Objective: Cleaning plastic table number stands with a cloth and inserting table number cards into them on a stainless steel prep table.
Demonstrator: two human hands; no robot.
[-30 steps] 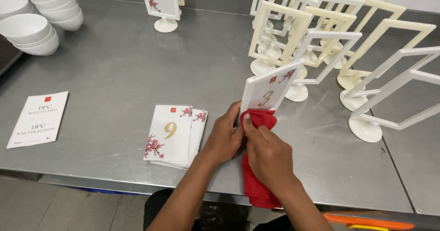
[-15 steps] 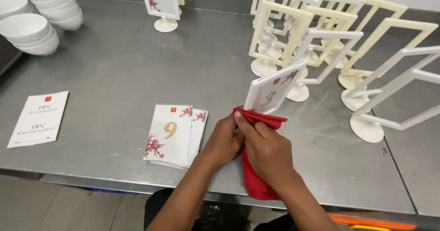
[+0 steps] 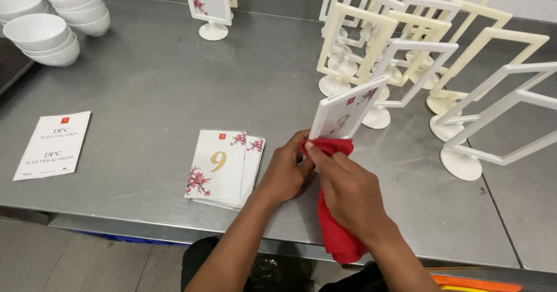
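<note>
My left hand [image 3: 285, 173] grips the lower part of a white table-number frame [image 3: 347, 112], tilted over the steel table [image 3: 145, 89], with a numbered card with red blossoms inside it. My right hand [image 3: 348, 190] holds a red cloth [image 3: 333, 231] and presses it against the bottom of the frame. The cloth hangs down past the table's front edge. A small stack of numbered blossom cards [image 3: 223, 167] lies flat just left of my left hand.
Several empty cream and white frames on round bases [image 3: 406, 54] crowd the right back. A filled number stand [image 3: 209, 5] is at the back middle. Stacked white bowls [image 3: 49, 22] sit at the back left. A printed white card [image 3: 53, 145] lies at the left.
The frame has tilted slightly further and the red cloth has slid a little along its lower edge under my right hand. Everything else on the table is unmoved.
</note>
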